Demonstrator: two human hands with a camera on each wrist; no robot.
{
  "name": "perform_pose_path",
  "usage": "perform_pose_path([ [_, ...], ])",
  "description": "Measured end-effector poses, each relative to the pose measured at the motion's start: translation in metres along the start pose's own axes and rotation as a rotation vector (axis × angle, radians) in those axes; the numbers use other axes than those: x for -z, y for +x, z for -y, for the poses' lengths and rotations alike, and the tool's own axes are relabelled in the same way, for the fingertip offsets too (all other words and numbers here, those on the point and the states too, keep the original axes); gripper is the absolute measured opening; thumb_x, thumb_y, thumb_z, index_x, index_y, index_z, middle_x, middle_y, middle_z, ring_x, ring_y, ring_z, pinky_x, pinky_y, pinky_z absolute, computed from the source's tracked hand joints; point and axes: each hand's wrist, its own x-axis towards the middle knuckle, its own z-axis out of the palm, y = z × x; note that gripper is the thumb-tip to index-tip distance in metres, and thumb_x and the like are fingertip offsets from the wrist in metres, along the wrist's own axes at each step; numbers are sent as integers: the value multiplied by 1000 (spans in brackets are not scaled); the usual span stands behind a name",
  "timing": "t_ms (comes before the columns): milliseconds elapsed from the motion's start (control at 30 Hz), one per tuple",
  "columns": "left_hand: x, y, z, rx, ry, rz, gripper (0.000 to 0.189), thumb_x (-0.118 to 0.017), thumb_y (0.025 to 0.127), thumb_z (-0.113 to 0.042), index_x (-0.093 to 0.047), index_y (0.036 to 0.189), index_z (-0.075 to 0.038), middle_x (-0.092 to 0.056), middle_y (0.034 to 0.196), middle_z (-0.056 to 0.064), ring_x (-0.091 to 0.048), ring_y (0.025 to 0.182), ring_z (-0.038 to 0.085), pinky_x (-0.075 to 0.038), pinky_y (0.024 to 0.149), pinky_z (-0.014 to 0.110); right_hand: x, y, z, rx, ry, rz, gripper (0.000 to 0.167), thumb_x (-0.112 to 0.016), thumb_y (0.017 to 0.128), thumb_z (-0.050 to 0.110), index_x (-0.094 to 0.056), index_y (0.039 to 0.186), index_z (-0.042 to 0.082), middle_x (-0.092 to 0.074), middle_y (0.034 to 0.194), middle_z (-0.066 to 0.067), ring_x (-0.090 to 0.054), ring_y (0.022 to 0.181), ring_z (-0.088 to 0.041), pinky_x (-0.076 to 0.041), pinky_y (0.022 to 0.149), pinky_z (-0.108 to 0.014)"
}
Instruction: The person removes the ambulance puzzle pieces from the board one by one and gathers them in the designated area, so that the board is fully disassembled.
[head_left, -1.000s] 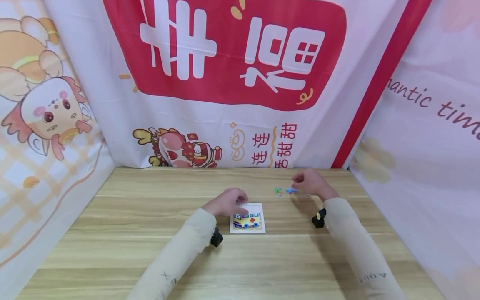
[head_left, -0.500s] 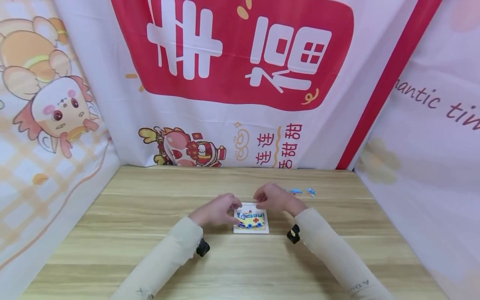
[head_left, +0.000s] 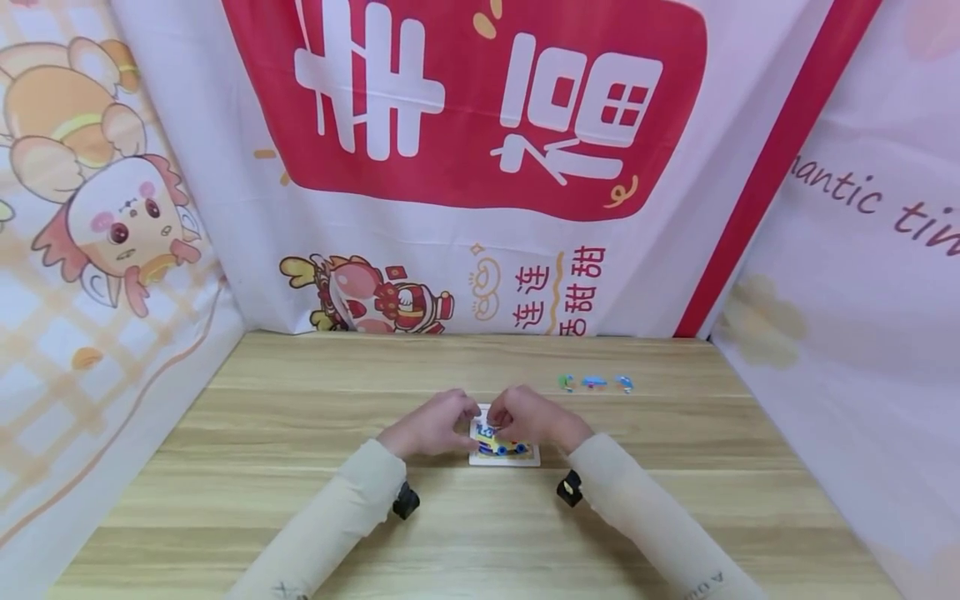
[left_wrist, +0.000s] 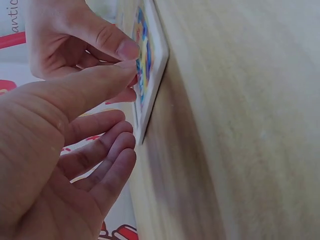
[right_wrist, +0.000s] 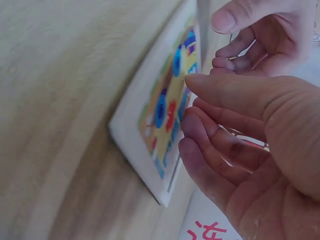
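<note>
At 1 puzzle board [head_left: 504, 462], your L hand [head_left: 437, 423] is relaxed; can't tell if your R hand [head_left: 531, 415] grips anything. 3 loose pcs [head_left: 594, 382] nr back edge of counter [head_left: 480, 533].

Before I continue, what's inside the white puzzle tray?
A yellow ambulance picture with a red cross and blue wheels lies inside the tray. In the head view, the right hand covers much of its upper part, so gaps there can't be seen.

- Head view: bright, fairly even light.
- Wrist views: dimmer, greyish.
- Left wrist: print on puzzle board [left_wrist: 151, 65] blurred, 12 o'clock; soft shadow on woodgrain tabletop [left_wrist: 240, 120], between 5 and 6.
</note>
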Motion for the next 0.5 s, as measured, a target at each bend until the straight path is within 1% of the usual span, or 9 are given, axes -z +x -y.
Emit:
perform_pose_path([
  [133, -4, 2, 3, -31, -10, 1, 45, -86, 89, -17, -68, 127, 2, -68, 120, 13, -65, 107, 23, -56, 98, 43, -4, 0, -2, 7, -26, -5, 15, -78, 93, 4, -82, 107, 10, -78, 96, -1, -66, 83, -7, -59, 81, -25],
  [200, -6, 3, 3, -36, -7, 4, 45, -86, 89, -18, -69, 126, 2, -68, 120, 13, -64, 108, 23, -56, 98, 43, -5, 0, -2, 17, -33, -11, 14, -78, 93, 3, -82, 105, 9, -78, 94, -2, -65, 81, -8, -58, 79, -26],
  [333, -8, 4, 3, -28, 12, 2, 44, -87, 89, -18, -69, 124, 1, -68, 119, 13, -63, 108, 23, -55, 99, 44, -6, -1, -1, 38, -68, -35, 14, -79, 93, 4, -82, 106, 9, -78, 95, -2, -63, 83, -9, -57, 79, -27],
  [433, -9, 4, 3, -14, 28, -5, 44, -87, 88, -19, -70, 124, 1, -67, 118, 12, -62, 106, 21, -55, 98, 43, -7, -2, -1, 40, -92, -52, 15, -79, 93, 5, -82, 108, 9, -78, 98, -1, -63, 86, -8, -57, 81, -26],
  [500, -10, 4, 2, -11, 34, -14, 45, -88, 88, -19, -70, 123, 1, -68, 117, 12, -61, 104, 21, -55, 97, 43, -7, -2, -1, 35, -90, -59, 16, -80, 93, 6, -82, 109, 10, -78, 99, -1, -64, 88, -8, -57, 82, -26],
])
